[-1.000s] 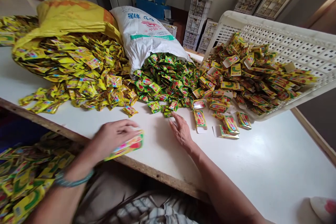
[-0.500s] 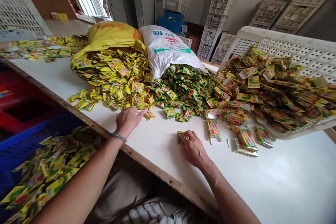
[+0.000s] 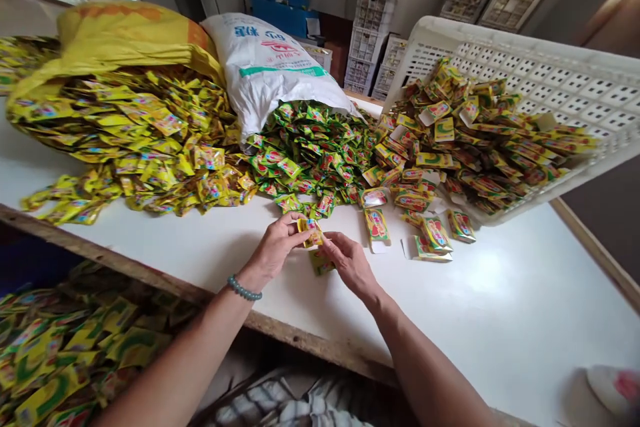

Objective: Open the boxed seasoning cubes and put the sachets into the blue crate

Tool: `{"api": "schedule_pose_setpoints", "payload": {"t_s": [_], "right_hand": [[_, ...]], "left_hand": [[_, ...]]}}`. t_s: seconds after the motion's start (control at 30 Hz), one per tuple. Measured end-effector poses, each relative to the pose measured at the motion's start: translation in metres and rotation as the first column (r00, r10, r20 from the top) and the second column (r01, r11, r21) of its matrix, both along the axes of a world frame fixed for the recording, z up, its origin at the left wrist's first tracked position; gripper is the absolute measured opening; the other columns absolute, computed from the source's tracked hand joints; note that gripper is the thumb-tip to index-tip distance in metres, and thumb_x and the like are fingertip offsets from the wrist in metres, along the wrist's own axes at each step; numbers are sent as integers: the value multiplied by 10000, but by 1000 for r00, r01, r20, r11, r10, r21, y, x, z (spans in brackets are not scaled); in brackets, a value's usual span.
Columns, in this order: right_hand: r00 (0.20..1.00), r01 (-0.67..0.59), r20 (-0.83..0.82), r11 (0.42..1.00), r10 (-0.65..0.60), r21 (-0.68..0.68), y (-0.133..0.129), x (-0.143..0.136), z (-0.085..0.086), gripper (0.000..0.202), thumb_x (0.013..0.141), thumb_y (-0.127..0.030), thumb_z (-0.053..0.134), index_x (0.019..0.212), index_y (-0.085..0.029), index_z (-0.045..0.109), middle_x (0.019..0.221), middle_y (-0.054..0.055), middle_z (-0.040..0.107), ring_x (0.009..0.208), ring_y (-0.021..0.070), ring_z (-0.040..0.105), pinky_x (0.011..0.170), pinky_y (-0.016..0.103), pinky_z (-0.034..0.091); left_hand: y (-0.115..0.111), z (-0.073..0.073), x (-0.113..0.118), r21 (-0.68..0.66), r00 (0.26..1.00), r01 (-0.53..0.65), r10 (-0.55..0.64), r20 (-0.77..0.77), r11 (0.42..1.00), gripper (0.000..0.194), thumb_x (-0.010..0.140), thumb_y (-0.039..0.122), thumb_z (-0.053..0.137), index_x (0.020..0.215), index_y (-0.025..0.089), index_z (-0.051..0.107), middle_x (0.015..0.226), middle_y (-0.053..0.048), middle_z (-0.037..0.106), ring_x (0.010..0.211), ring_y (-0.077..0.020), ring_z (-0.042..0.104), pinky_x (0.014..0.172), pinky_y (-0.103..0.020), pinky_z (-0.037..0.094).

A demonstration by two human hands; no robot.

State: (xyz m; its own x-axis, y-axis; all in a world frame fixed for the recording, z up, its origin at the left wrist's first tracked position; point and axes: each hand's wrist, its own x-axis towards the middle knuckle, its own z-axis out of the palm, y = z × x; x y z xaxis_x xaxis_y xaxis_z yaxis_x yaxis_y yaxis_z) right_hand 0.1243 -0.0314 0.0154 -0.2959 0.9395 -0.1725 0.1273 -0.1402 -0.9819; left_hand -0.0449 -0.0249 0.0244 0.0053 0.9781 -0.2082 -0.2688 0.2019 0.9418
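Observation:
A small yellow packet (image 3: 311, 232) is pinched between the fingertips of my left hand (image 3: 276, 245). The fingertips of my right hand (image 3: 349, 263) meet the packet's right edge. Just below it, partly behind my right fingers, a green packet (image 3: 321, 263) lies on the white table (image 3: 310, 310). Yellow packets (image 3: 165, 127) spill from a yellow sack (image 3: 135, 30) at the left. Green packets (image 3: 320, 153) spill from a white sack (image 3: 273, 70) in the middle. Small printed boxes lie right of my hands, among them an open one (image 3: 377, 227).
A tilted white basket (image 3: 565, 73) at the right holds a heap of small boxes (image 3: 480, 140). Below the table's wooden edge (image 3: 165, 282), more boxes or wrappers (image 3: 75, 347) fill the lower left. Stacked crates (image 3: 375, 13) stand behind. A white object (image 3: 613, 387) sits lower right.
My left hand has left the yellow pile and come to my right hand with a yellow packet. My right hand has risen off the green packet to the yellow one. The view has shifted right.

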Motion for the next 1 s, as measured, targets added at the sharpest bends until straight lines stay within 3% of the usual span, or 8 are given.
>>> {"api": "schedule_pose_setpoints", "payload": {"t_s": [0.13,0.33,0.53,0.63,0.73,0.83,0.93,1.0], "right_hand": [[964,75,-244,990,-102,-118,5,3,2,419,629,-537,780,747,-179,598,695,9,612,622,131,549,610,267,431],[984,108,-129,990,-119,-92,6,10,2,370,611,-420,809,673,-190,525,565,-57,494,506,76,387,485,216,290],[987,134,57,963,-151,233,7,8,-3,220,735,-328,657,661,-199,495,599,-44,489,561,103,406,536,237,334],[970,98,179,937,-166,336,9,9,-3,146,770,-295,605,688,-201,529,621,-33,536,583,116,453,568,244,362],[964,73,209,923,-162,377,8,12,1,137,854,-304,522,809,-204,604,730,6,646,646,144,557,632,267,436],[923,-207,384,852,8,481,2,16,5,205,863,-220,495,978,-204,663,957,60,719,871,192,624,801,322,480],[734,-569,655,686,177,453,-3,18,2,408,761,-106,546,1149,-189,642,1227,100,663,1112,248,558,942,394,441],[660,-622,734,665,161,414,-3,17,-2,429,748,-67,525,1146,-172,645,1248,121,652,1115,264,554,950,417,428]], "left_hand": [[-4,-2,16,-6,989,51,-50,141,999,355,569,261,838,860,176,654,791,1,741,729,-128,662,714,-231,512],[-5,-4,8,-3,989,143,-143,-28,990,254,654,335,807,827,167,728,815,-28,739,747,-159,658,697,-255,517],[-7,-5,15,-13,977,195,-195,-86,981,292,666,385,786,826,150,722,757,-27,724,698,-159,648,670,-265,522],[-6,-11,16,48,981,144,-136,-135,988,298,649,375,791,820,144,709,773,-37,736,711,-177,671,713,-291,532],[-3,-16,11,80,981,-43,57,-183,996,294,638,375,789,808,159,682,731,-24,733,672,-186,680,675,-295,539],[0,-17,3,65,955,-245,252,-153,967,342,626,399,787,833,162,652,716,-19,729,634,-174,680,624,-278,530],[2,-14,-1,39,944,-308,310,-108,951,395,612,412,792,855,154,617,726,-18,722,594,-149,673,593,-254,510],[2,-14,-2,20,951,-295,295,-90,955,425,603,409,798,873,154,591,749,-20,724,575,-141,671,583,-249,506]]}}
